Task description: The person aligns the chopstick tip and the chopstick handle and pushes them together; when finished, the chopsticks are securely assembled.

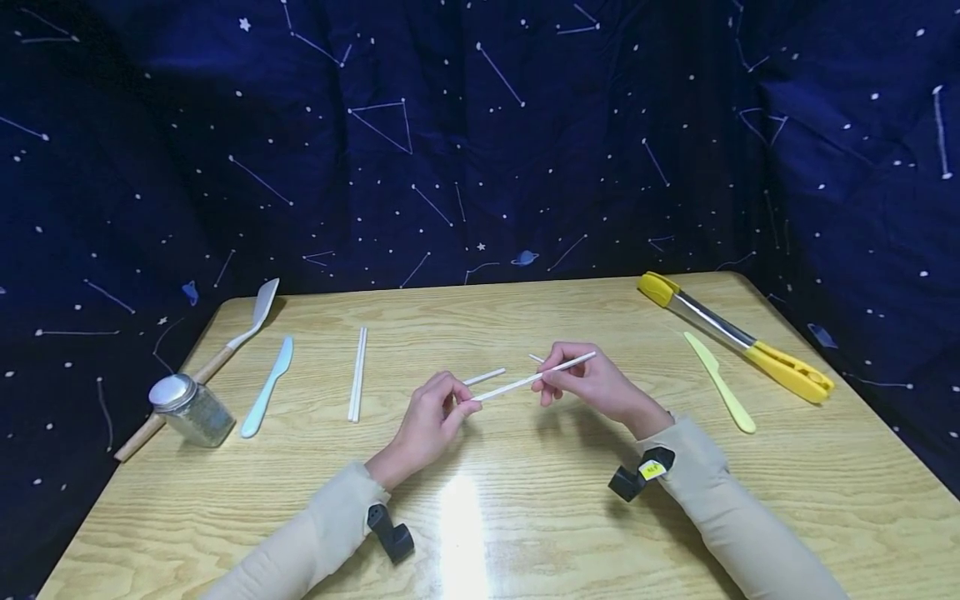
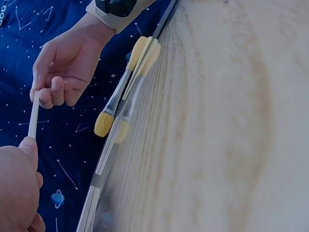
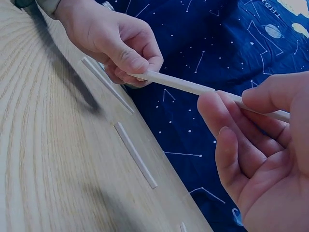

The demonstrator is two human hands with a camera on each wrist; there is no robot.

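A white chopstick [image 1: 517, 385] is held in the air between both hands, slanting up to the right. My left hand [image 1: 431, 417] pinches its left end between thumb and fingers. Toward the other end, my right hand [image 1: 585, 383] grips it with thumb and fingertips; the tip sticks out past them. In the right wrist view the held chopstick [image 3: 178, 83] spans from the left hand [image 3: 120, 43] to the right hand [image 3: 265, 150]. Below, on the table, lies another chopstick [image 3: 136, 155], partly hidden by the left hand in the head view. One more stick end [image 1: 536, 358] shows behind the right hand.
On the left lie a pair of chopsticks [image 1: 357, 375], a light blue knife [image 1: 268, 387] and a wooden-handled spatula [image 1: 217, 362]. A glass jar [image 1: 197, 412] with a metal lid stands there too. On the right are a yellow knife [image 1: 720, 382] and yellow tongs [image 1: 738, 337].
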